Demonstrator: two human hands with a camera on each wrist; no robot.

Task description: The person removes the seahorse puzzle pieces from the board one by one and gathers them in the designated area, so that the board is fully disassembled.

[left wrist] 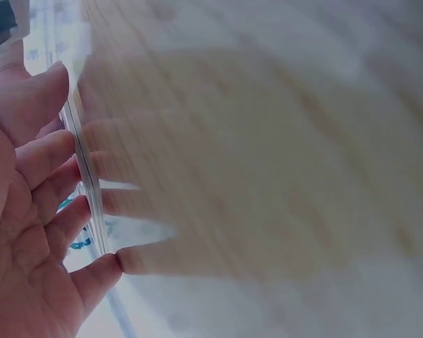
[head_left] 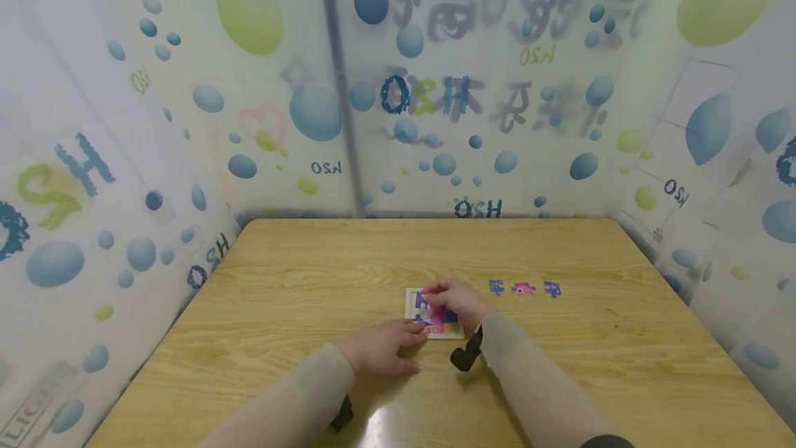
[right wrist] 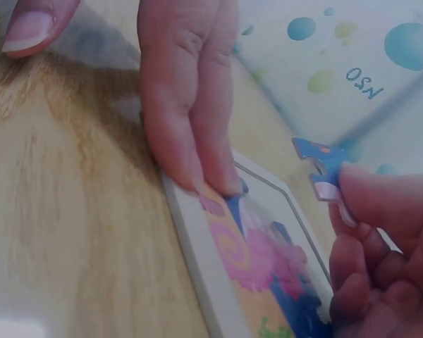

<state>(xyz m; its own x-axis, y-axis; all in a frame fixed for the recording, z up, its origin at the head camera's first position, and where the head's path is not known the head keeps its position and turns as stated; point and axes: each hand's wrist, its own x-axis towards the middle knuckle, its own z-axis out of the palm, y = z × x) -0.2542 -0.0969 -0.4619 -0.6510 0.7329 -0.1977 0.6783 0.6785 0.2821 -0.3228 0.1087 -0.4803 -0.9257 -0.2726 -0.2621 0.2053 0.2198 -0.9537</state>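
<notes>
A small jigsaw board [head_left: 408, 303] with a pale rim lies on the table, its picture partly filled with pink, orange and dark blue pieces. My left hand [head_left: 384, 348] rests at the board's near left corner, fingers fairly straight; in the right wrist view two of its fingers [right wrist: 190, 105] press on the rim and picture. Over the board, my right hand [head_left: 457, 299] pinches a blue puzzle piece [right wrist: 328, 169] between thumb and fingers, raised above the surface. Part of the picture is hidden under the hands. The left wrist view shows the left hand [left wrist: 35, 232] with its fingertips against a surface.
To the right of the board lie three loose puzzle pieces in a row: a blue-green one [head_left: 495, 287], a pink one [head_left: 524, 289] and a blue one [head_left: 552, 288]. The wooden table [head_left: 280, 275] is bordered by printed curtains [head_left: 404, 157] behind and at both sides.
</notes>
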